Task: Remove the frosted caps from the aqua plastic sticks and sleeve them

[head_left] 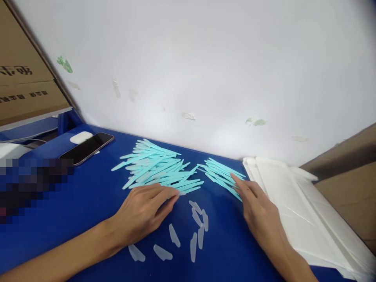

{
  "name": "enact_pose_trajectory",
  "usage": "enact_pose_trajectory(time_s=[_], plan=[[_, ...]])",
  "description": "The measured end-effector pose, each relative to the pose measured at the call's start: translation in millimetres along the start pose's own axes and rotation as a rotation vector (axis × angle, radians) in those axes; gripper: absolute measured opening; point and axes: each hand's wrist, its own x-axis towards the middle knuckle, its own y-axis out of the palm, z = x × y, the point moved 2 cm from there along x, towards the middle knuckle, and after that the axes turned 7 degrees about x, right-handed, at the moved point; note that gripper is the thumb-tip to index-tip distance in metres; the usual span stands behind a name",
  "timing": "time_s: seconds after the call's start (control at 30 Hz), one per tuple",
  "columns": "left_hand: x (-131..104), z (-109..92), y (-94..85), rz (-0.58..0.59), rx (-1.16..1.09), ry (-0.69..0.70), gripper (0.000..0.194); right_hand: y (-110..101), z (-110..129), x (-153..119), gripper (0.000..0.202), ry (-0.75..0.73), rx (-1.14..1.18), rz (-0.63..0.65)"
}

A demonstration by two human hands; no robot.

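Note:
My left hand (147, 207) is closed at the near edge of a large, loose pile of turquoise eyebrow razors (158, 164). A small whitish piece, seemingly a translucent blade cover (182, 193), shows at its pinched fingertips. My right hand (261, 211) reaches over a smaller bunch of turquoise eyebrow razors (219, 170), its extended fingers touching their right ends; the thumb is partly hidden. Between and below my hands, several loose translucent blade covers (174, 235) lie scattered on the blue table (223, 250).
White plastic bags or sheets (282, 196) lie flat at the right. A black phone (88, 148) and a white rounded case (81, 137) rest at the back left. A white wall (188, 70) rises behind the table; cardboard boxes (26, 78) stand at left.

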Motion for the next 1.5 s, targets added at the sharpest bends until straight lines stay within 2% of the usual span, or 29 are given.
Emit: enact_pose_trajectory(time_s=[0.1, 0.3, 0.47, 0.63, 0.87, 1.0, 1.3, 1.5], plan=[[1.3, 2.3, -3.5, -0.02, 0.02, -0.023, 0.015, -0.8, 4.9, -1.6, 0.06, -0.082, 0.061, -0.042], [2.3, 8.8, -4.8, 0.012, 0.074, -0.049, 0.013, -10.0, 17.8, 2.4, 0.041, -0.161, 0.192, -0.184], [-1.9, 14.7, -0.6, 0.059, 0.11, -0.05, 0.02, -17.1, 29.9, 7.8, 0.042, -0.18, 0.393, -0.193], [-4.7, 16.4, 1.5, 0.084, 0.117, -0.042, 0.023, -19.2, 42.6, 7.9, 0.042, -0.19, 0.496, -0.207], [-4.3, 15.4, 0.9, 0.109, 0.103, -0.03, 0.023, -20.1, 50.8, 7.8, 0.045, -0.26, 0.5, -0.234], [-6.4, 14.8, 2.8, 0.117, 0.112, -0.009, 0.03, -19.4, 53.3, 6.6, 0.047, -0.279, 0.504, -0.217], [-8.6, 15.3, 3.2, 0.108, 0.128, -0.004, 0.036, -23.7, 53.4, 7.8, 0.047, -0.24, 0.497, -0.244], [-6.2, 18.3, 1.1, 0.11, 0.098, -0.032, 0.032, -24.2, 51.8, 6.6, 0.047, -0.236, 0.486, -0.253]])
